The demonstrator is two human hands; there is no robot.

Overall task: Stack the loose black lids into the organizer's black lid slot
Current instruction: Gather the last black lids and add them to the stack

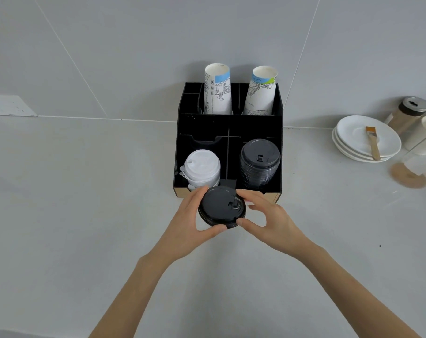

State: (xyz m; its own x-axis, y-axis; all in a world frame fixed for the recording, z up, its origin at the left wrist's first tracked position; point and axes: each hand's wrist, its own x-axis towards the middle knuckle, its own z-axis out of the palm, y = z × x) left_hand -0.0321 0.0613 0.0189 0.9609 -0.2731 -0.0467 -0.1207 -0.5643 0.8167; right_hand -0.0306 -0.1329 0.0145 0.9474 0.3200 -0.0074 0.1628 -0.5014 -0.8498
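Observation:
A small stack of black lids (220, 206) is held just in front of the black organizer (229, 123), above the counter. My left hand (193, 219) grips the stack's left side between thumb and fingers. On the right side, my right hand (268, 215) touches the rim with fingertip and thumb. In the organizer's front right slot stands a tall stack of black lids (259, 162). The front left slot holds a stack of white lids (202, 168).
Two stacks of printed paper cups (218, 90) stand in the organizer's rear slots. At the right are stacked white plates (366, 139) with a brush (373, 141), a jar (408, 113) and paper cups (423, 135). The organizer backs against the wall.

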